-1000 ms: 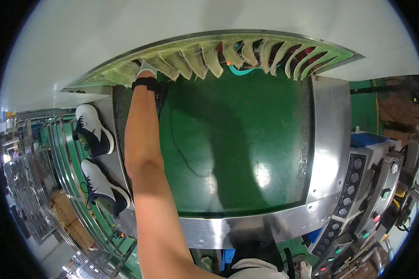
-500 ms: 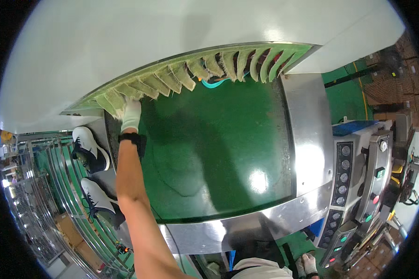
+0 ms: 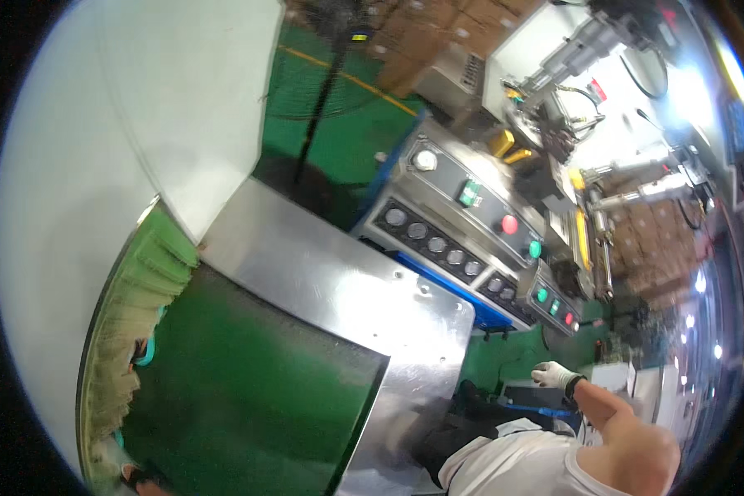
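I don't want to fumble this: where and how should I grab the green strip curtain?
Probably pinch a loose strip end of the green strip curtain, coming from over the green surface: the free ends face that side, while the opposite edge runs along the pale housing.

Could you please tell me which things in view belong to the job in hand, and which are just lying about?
With the job:
- Left hand, at fringed green curtain
- Green surface
- Right hand, seemingly empty

Merely nearby:
- Control panels
- Stacked cartons
- Dark pole

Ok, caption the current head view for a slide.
Left hand at the fringed green curtain, gloved right hand out beyond the metal frame.
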A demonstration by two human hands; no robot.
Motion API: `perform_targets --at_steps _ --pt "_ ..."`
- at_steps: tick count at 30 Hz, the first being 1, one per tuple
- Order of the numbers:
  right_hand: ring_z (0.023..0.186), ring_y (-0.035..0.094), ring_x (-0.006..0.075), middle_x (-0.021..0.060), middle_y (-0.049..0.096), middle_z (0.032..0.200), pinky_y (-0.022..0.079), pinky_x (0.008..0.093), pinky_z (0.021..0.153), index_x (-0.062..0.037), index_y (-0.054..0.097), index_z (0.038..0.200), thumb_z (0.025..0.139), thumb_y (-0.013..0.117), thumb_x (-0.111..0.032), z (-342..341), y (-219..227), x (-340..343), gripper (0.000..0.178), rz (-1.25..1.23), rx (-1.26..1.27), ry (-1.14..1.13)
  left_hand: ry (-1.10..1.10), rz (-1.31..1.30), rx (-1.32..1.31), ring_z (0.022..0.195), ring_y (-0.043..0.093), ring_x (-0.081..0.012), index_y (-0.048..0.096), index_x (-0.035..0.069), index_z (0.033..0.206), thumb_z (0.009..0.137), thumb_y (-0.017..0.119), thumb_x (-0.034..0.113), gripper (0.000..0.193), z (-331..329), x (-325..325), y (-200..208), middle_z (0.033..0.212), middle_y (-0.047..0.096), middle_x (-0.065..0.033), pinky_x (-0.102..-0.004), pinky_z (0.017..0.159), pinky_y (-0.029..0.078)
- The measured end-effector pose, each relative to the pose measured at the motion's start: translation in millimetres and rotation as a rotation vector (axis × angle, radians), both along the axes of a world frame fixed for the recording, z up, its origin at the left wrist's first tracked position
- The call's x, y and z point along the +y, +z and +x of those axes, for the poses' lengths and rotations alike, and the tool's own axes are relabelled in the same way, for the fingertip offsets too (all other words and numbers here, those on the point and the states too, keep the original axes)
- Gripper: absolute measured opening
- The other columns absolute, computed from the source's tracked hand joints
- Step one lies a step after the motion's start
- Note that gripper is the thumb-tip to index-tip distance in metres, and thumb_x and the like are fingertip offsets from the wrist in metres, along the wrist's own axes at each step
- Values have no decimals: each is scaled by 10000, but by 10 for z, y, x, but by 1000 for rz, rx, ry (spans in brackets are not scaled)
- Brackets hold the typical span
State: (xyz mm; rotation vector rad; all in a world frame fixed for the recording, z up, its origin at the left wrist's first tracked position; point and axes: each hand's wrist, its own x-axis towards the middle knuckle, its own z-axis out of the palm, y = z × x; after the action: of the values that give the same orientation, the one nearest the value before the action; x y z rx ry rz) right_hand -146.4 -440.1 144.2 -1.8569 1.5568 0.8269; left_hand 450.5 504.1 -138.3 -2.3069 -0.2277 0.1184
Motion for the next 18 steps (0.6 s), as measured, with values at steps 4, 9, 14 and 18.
perform_targets --at_steps 4,9,14,18 --pt "826 668 145 63 709 975 576 312 734 -3 651 1263 928 643 -325 -187 197 124 465 -84 137 10 -62 -258 -21 1298 512 -349 403 103 1499 955 582 343 621 209 -624 -413 1434 513 -176 -503 1052 433" --pt "858 676 196 102 721 1026 559 336 776 -4 654 1239 919 616 -373 153 -137 254 490 71 113 123 -9 -476 -47 1253 539 -335 430 44 1464 974 550 308 570 -664 -681 -88 1398 539 -182 -457 1036 444" --pt "1147 653 291 186 692 1215 493 355 997 -2 633 1273 926 598 -392 918 -497 382 523 86 -117 356 23 -690 -125 1208 566 -321 457 -15 1430 992 518 273 527 -1472 -1477 1053 1361 565 -188 -410 1019 455" --pt "1159 645 274 169 678 1253 484 356 1024 2 609 1301 982 588 -346 1454 -514 618 473 238 -353 470 -299 -543 -158 1091 620 -369 476 -31 1375 972 492 167 449 -2534 -2392 1284 1277 584 -269 -418 892 524"
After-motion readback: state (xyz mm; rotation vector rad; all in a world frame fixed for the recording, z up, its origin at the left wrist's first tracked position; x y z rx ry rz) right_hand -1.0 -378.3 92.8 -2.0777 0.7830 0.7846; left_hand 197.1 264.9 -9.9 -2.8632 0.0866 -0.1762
